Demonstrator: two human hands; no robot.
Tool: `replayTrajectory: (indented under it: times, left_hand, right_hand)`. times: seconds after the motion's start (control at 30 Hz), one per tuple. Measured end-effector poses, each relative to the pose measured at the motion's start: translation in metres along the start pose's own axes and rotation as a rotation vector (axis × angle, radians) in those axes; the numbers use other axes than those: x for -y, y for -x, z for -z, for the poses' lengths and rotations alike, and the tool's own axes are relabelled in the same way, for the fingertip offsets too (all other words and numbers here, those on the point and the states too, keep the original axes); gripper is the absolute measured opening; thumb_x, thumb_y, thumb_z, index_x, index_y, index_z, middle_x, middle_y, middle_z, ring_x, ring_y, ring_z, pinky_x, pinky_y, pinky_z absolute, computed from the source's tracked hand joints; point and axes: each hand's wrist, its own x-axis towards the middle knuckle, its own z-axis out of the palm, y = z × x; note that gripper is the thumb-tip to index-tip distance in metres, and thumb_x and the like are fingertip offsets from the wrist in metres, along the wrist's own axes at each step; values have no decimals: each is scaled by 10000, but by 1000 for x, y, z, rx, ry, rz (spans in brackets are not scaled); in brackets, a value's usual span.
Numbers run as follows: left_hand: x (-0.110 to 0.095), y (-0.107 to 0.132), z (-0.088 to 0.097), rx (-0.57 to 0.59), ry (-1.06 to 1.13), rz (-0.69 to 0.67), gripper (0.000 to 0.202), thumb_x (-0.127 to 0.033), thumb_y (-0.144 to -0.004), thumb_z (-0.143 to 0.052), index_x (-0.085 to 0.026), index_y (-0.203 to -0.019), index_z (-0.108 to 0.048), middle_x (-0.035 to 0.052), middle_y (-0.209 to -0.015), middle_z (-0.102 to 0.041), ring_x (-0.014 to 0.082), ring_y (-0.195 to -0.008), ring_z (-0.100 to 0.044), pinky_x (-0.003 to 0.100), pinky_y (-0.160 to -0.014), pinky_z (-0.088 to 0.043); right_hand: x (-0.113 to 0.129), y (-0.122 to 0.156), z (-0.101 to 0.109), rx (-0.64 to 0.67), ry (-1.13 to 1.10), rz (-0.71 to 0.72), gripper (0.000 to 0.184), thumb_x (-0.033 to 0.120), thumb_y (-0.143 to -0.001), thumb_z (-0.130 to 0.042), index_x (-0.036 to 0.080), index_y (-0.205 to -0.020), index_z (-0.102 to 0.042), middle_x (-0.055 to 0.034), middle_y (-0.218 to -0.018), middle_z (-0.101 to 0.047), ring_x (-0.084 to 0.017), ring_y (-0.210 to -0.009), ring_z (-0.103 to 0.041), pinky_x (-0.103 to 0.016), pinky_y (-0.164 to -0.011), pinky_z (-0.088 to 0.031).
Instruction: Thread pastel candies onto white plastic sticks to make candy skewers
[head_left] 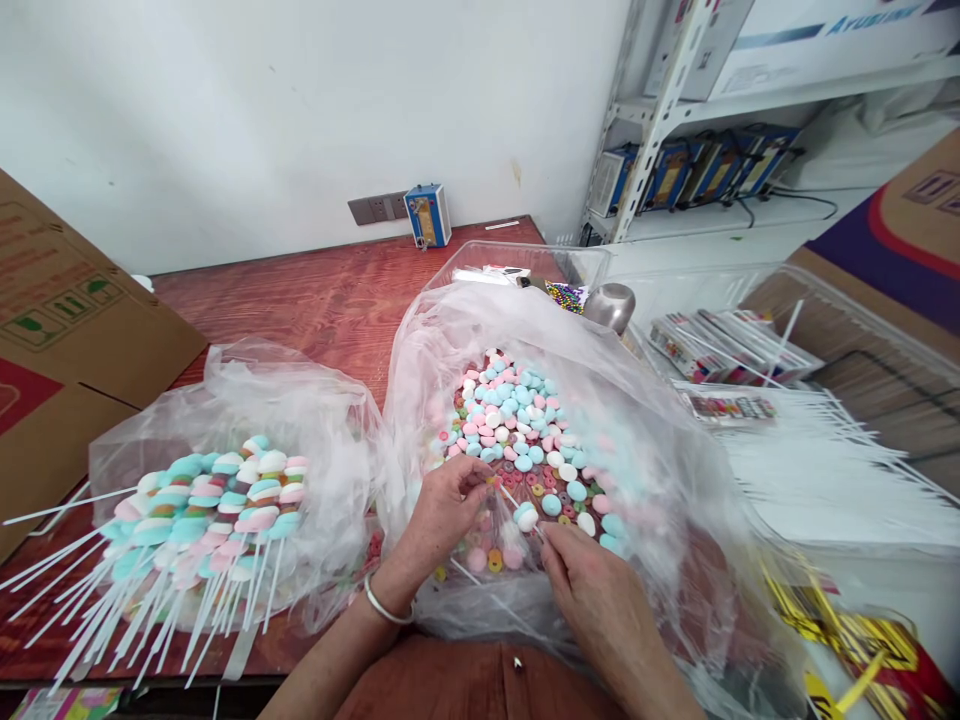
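One white stick (510,495) bearing a blue-and-white candy (526,517) is held over an open plastic bag (442,325) of pastel candies (517,400), as seen from beside the red wooden table (300,290). The right hand (596,580) grips the stick's near end; the left hand (450,500) has thumb and forefinger drawn together at the far tip, though what they pinch, if anything, I cannot tell. To the left, dozens of loaded sticks (202,510) lie piled on clear plastic (255,375).
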Motion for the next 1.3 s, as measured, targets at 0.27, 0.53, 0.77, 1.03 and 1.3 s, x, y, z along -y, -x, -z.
replayTrajectory:
  times: [0.27,0.53,0.77,1.03,1.3]
  left_hand:
    - [-5,1,-4,133,474,332,294,-322,-696,-754,-146,-913,-663,31,-787,-680,125,-609,-601,229,-505,-497]
    - [-5,6,-16,70,640,511,331,-392,-675,-790,-153,-890,-706,39,-796,-721,144,-687,-653,225,-604,-498]
    - [-8,31,-23,160,227,199,305,-325,-908,-544,-219,-1159,-681,35,-883,-741,167,-684,-671,299,-678,-534]
    - [11,8,-1,-53,-662,-249,229,-123,-900,-527,-202,-1041,-690,76,-978,-644,236,-956,-558,393,-857,-480]
    - [15,0,-10,-22,-697,-278,210,-123,-895,-539,-208,-1037,-669,72,-1011,-619,231,-967,-542,384,-851,-471]
  right_hand:
    - [-3,3,-1,-47,45,56,219,216,-953,-440,244,-926,-656,-15,-869,-689,-175,-733,-683,-244,-564,-358]
    - [-8,4,-20,-244,-77,90,331,258,-980,-327,245,-943,-656,-30,-864,-714,-183,-690,-669,-257,-557,-382]
    - [-3,-3,-25,-93,-376,-25,336,327,-989,-324,220,-790,-573,-2,-700,-659,-169,-645,-624,-245,-606,-390]
    - [-7,-16,-13,-51,-162,-139,309,342,-966,-318,228,-788,-543,-31,-727,-661,-198,-651,-606,-269,-571,-284]
    - [-26,-8,-7,-89,-236,-200,352,418,-958,-291,241,-815,-560,-35,-732,-670,-206,-648,-592,-267,-578,-313]
